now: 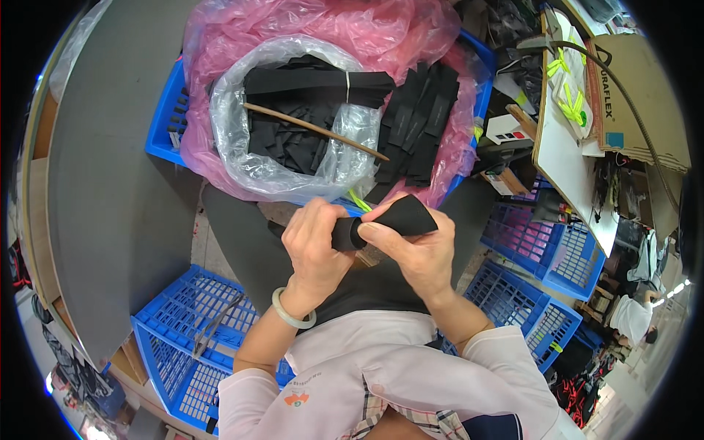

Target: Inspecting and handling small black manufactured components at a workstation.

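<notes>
A black fabric piece [392, 220] is held rolled in the closed grip of left hand [315, 246] and right hand [411, 253], above a bag of black strips [308, 117]; further tight rolling seems called for.

A black fabric piece [389, 222], partly rolled into a tube, is pinched between both hands, its flat end fanning rightward.

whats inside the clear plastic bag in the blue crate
The clear plastic bag holds flat black fabric pieces, one bundle tied with a pale band, and a thin brown wooden stick lies slanted across them. The lower layers and the bag's bottom are covered.
</notes>
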A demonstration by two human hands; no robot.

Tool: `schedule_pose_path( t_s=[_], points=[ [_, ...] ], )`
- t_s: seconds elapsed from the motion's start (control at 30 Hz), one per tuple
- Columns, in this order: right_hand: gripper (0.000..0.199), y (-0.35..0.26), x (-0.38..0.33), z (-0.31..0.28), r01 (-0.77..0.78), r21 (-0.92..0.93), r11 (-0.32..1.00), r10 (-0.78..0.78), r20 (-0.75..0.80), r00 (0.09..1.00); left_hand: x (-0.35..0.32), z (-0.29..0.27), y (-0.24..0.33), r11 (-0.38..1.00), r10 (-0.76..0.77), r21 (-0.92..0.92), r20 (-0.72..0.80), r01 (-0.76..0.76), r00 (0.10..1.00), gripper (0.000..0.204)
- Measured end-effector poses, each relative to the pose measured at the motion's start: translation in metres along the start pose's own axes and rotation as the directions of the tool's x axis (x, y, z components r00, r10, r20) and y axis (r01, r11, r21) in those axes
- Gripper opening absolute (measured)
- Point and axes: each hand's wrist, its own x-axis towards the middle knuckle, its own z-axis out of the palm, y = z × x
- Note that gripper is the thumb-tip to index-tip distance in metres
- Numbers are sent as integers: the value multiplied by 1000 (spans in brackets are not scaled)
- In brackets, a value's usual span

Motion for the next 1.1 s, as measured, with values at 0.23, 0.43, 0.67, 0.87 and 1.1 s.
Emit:
schedule_pose_path(
  t_s=[0.23, 0.43, 0.67, 0.87, 1.1],
  points=[
    [9, 4, -2, 17, -219, 415, 883, 284, -101, 953, 1, 7, -3, 988, 32, 153, -87, -19, 996, 33],
    [12, 16, 17, 5, -239, 249, 939, 251, -17, 968, -3, 10, -7, 735, -211, -480, 510, 479, 834, 17],
    [9, 30, 46, -20, -378, 135, 916, 317, 337, 887, 13, -5, -6, -124, 27, -323, 944, 938, 329, 19],
    [15, 66, 61, -2, -329, 268, 905, 327, 52, 944, 6, 17, -13, -127, -117, -327, 942, 936, 314, 21],
    [22, 96, 81, -6, -284, 409, 867, 341, -73, 937, 6, 33, -30, -440, 18, -251, 957, 862, 288, 16]
  ],
)
